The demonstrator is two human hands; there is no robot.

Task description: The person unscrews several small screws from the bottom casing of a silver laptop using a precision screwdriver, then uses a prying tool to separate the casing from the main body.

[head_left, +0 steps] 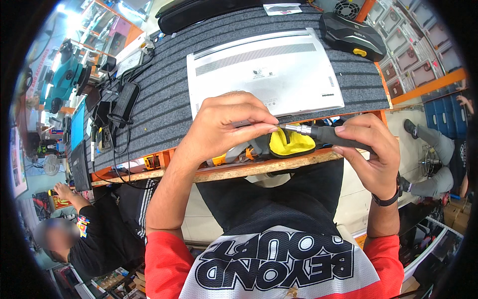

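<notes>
My right hand [374,149] is closed round the black grip of a screwdriver [299,130], its silver shaft pointing left. At the shaft's tip, the thumb and fingers of my left hand [230,118] are pinched together. Whatever small piece they hold is hidden by the fingertips. Just beyond both hands a silver laptop [259,74] lies closed, underside up, with its long vent slot toward the far side. Below the screwdriver, a black pouch with a bright yellow lining [294,144] lies open in the drawer.
An open drawer [259,169] with tools juts toward me under the grey striped mat [154,109]. A black case with a yellow latch [352,37] stands far right. Left are a power adapter [124,99], cables and a teal microscope [64,77]. Other people are at the left [99,239] and right [440,134].
</notes>
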